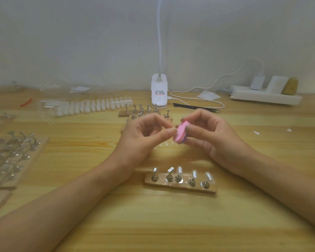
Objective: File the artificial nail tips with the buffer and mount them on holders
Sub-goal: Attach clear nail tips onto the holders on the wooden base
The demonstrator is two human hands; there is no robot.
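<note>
I hold both hands raised above the tabletop point(244, 206), over its middle, so the work sits in clear sight between the lamp point(159, 90) and the near holder strip point(180, 186). My right hand point(205, 135) pinches the pink buffer point(180, 132) — thumb on the near face, fingers behind it. My left hand point(144, 133) has thumb and forefinger closed to a narrow pinch touching the buffer's upper edge; I judge a nail tip is held there, but it is too small and blurred for me to confirm.

Buffer orientation: long axis runs diagonally, upper end toward the far right, lower end toward me and slightly left. The broad pink face is tilted toward my left hand, which suits stroking a tip across it.

The near holder strip lies just below my hands, long axis left to right, slightly skewed. Three of its five stands carry clear tips point(194, 174), pointing up and away; the two left stands look bare — likely the next mounts. Spare tips point(98, 106) lie in a row at the far left.
</note>
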